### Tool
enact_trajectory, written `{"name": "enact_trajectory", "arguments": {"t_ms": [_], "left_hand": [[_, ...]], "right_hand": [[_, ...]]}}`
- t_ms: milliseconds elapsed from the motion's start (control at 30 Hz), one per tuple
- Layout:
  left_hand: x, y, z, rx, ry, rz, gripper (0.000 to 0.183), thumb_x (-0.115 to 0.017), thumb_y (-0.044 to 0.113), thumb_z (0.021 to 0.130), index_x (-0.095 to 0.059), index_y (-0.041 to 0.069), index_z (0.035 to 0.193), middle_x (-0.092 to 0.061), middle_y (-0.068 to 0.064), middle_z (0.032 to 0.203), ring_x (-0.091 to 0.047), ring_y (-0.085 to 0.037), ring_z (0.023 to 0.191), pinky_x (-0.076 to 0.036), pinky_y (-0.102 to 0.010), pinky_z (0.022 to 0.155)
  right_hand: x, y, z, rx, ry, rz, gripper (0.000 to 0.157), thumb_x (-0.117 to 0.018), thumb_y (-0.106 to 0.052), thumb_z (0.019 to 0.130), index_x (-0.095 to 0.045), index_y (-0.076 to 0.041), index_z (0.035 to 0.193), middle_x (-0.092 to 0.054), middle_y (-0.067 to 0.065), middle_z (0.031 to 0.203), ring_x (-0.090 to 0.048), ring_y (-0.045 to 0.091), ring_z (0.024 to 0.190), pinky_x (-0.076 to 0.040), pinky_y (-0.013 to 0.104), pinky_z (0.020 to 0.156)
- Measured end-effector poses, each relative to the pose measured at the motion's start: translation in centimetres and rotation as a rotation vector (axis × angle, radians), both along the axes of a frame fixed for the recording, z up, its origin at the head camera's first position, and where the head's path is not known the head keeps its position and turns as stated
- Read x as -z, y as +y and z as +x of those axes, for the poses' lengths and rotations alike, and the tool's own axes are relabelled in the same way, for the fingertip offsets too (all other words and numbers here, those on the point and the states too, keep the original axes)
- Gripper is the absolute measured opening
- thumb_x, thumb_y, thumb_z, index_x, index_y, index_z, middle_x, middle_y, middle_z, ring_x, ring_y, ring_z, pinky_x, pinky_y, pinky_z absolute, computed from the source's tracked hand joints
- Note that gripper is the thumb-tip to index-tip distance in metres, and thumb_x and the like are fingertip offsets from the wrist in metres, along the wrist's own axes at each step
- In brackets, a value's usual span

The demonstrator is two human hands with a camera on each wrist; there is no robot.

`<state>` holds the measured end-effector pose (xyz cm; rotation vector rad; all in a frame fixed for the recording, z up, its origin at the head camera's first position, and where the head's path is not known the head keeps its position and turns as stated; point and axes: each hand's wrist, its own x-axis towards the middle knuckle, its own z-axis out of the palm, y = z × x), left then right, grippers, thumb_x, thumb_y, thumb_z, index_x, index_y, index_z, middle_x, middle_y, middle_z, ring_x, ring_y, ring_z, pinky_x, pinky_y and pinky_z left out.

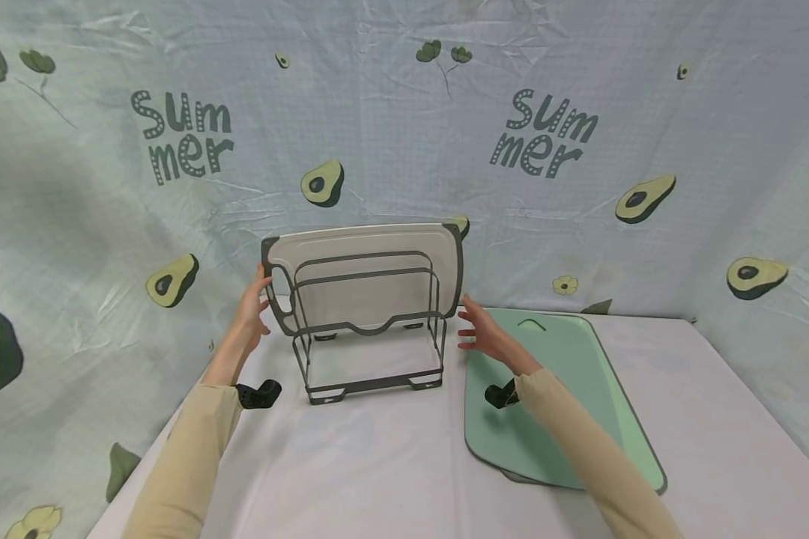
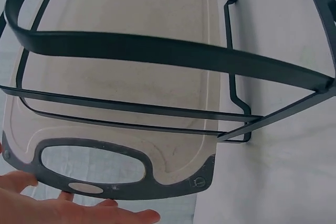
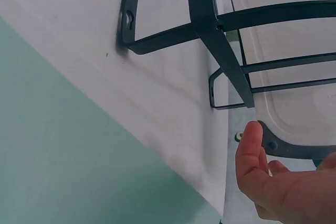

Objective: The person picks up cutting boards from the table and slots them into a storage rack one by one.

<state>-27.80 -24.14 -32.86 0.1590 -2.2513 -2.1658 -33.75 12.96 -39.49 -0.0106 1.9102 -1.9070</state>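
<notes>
A beige cutting board (image 1: 364,299) with dark grey corners and a cut-out handle stands on its long edge in the back of a black metal rack (image 1: 377,384). At the board's left end, beside the handle, is my left hand (image 1: 247,314), its fingers spread along the dark edge. My right hand (image 1: 485,333) is by the lower right corner, with a fingertip (image 3: 253,129) right at the dark corner piece and the other fingers extended. Neither hand curls round the board. The rack's front bars cross before the board in both wrist views.
Right of the rack, a green cutting board (image 1: 580,359) lies flat on the white-covered table (image 1: 371,464), and a darker edge (image 1: 519,477) shows beneath it. A cloth backdrop (image 1: 391,135) printed with avocados hangs close behind the rack.
</notes>
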Motion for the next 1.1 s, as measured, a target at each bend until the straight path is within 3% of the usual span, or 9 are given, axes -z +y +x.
{"name": "enact_trajectory", "arguments": {"t_ms": [300, 400, 567, 633, 700, 800, 867, 967, 1100], "left_hand": [[1.1, 0.1, 1.2, -0.04, -0.021, 0.04, 0.058, -0.022, 0.039, 0.094, 0.011, 0.031, 0.141, 0.02, 0.002, 0.149, 0.008, -0.04, 0.136, 0.004, -0.071, 0.097], [4.1, -1.6, -0.7, -0.039, 0.025, 0.046, 0.061, -0.03, 0.047, 0.092, 0.005, 0.036, 0.141, 0.012, 0.005, 0.151, 0.004, -0.041, 0.136, 0.006, -0.075, 0.091], [11.6, -6.5, -6.5, -0.048, 0.097, 0.014, 0.059, -0.039, 0.059, 0.085, -0.008, 0.051, 0.135, -0.004, 0.015, 0.15, -0.008, -0.041, 0.135, -0.001, -0.081, 0.079], [13.6, -7.7, -7.9, -0.048, 0.107, 0.002, 0.057, -0.038, 0.062, 0.084, -0.011, 0.053, 0.133, -0.008, 0.019, 0.148, -0.011, -0.04, 0.135, -0.005, -0.081, 0.08], [14.5, -8.1, -8.5, -0.047, 0.127, 0.001, 0.055, -0.037, 0.062, 0.085, -0.012, 0.053, 0.133, -0.012, 0.02, 0.147, -0.015, -0.038, 0.135, -0.007, -0.079, 0.083], [12.9, -7.0, -6.6, -0.042, 0.155, 0.028, 0.054, -0.035, 0.054, 0.09, -0.013, 0.045, 0.138, -0.019, 0.013, 0.147, -0.023, -0.034, 0.134, -0.005, -0.078, 0.086], [10.5, -5.4, -3.8, -0.036, 0.182, 0.043, 0.054, -0.036, 0.047, 0.092, -0.017, 0.036, 0.141, -0.026, 0.008, 0.146, -0.03, -0.031, 0.131, -0.008, -0.075, 0.089], [5.6, -2.0, 1.4, -0.035, 0.184, 0.044, 0.055, -0.036, 0.043, 0.093, -0.018, 0.027, 0.142, -0.028, -0.001, 0.145, -0.032, -0.032, 0.13, -0.011, -0.07, 0.097], [0.9, 2.1, 6.4, -0.077, 0.162, 0.017, 0.054, -0.031, 0.04, 0.095, -0.018, 0.019, 0.143, -0.024, -0.012, 0.145, -0.03, -0.035, 0.13, -0.017, -0.061, 0.104]], "right_hand": [[-0.3, 2.6, 2.7, -0.091, 0.011, -0.024, 0.066, -0.025, -0.045, 0.095, 0.013, -0.019, 0.143, -0.001, 0.017, 0.15, -0.014, 0.042, 0.133, -0.025, 0.052, 0.104], [-0.5, 3.5, 3.7, -0.108, 0.017, -0.007, 0.064, -0.024, -0.043, 0.096, 0.012, -0.017, 0.143, -0.002, 0.02, 0.149, -0.017, 0.042, 0.132, -0.027, 0.051, 0.103], [-0.7, 5.1, 5.2, -0.169, 0.047, 0.03, 0.062, -0.022, -0.041, 0.097, 0.011, -0.015, 0.143, -0.004, 0.022, 0.148, -0.019, 0.043, 0.131, -0.034, 0.045, 0.098], [-0.8, 5.8, 5.7, -0.192, 0.062, 0.046, 0.062, -0.022, -0.041, 0.097, 0.01, -0.014, 0.143, -0.003, 0.022, 0.148, -0.019, 0.043, 0.131, -0.036, 0.042, 0.097], [-0.8, 6.5, 6.2, -0.206, 0.079, 0.067, 0.061, -0.021, -0.041, 0.097, 0.009, -0.015, 0.144, -0.003, 0.022, 0.148, -0.019, 0.043, 0.131, -0.037, 0.041, 0.096], [-0.9, 7.5, 7.0, -0.217, 0.099, 0.09, 0.059, -0.021, -0.039, 0.098, 0.007, -0.015, 0.144, -0.003, 0.022, 0.148, -0.018, 0.043, 0.131, -0.036, 0.042, 0.098], [-0.8, 8.1, 7.4, -0.231, 0.116, 0.1, 0.057, -0.02, -0.037, 0.098, 0.007, -0.015, 0.144, -0.002, 0.023, 0.148, -0.017, 0.044, 0.131, -0.035, 0.044, 0.099], [-0.6, 9.0, 8.1, -0.25, 0.147, 0.109, 0.055, -0.018, -0.034, 0.099, 0.007, -0.013, 0.144, -0.002, 0.025, 0.148, -0.017, 0.046, 0.13, -0.034, 0.046, 0.1], [-0.3, 10.2, 8.8, -0.254, 0.175, 0.128, 0.055, -0.017, -0.033, 0.099, 0.005, -0.01, 0.144, -0.004, 0.026, 0.147, -0.019, 0.047, 0.129, -0.036, 0.043, 0.099]]}}
